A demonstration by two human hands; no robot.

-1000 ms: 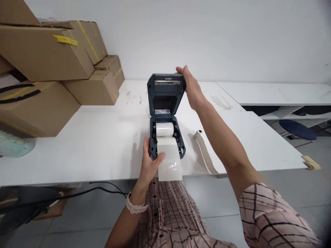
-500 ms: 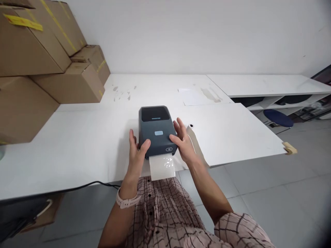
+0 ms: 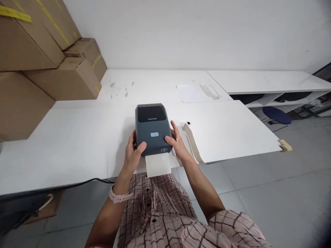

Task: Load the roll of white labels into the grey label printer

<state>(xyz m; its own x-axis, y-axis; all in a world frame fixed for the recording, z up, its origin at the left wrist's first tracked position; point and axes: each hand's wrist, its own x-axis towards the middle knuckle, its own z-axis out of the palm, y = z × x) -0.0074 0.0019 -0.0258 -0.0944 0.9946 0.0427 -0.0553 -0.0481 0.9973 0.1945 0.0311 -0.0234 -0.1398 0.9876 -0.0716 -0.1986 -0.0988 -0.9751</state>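
A dark grey-blue label printer stands on the white table, with a pale label strip sticking out of its front over the table's near edge. My left hand grips the printer's left side, thumb on its top front corner. On the right side my right hand holds it too, with the thumb on top. The fingertips of both hands are partly hidden beside the housing. To the right lies a small roll whose unwound strip runs toward the near edge.
Cardboard boxes are stacked at the left. A white sheet lies on the table near the back. A blue stool stands at the right, and a black cable runs along the near edge at the left.
Both hands have closed in on the printer's sides; the left one was spread beside it before. The whole view has shifted slightly, and more of the unwound strip shows.
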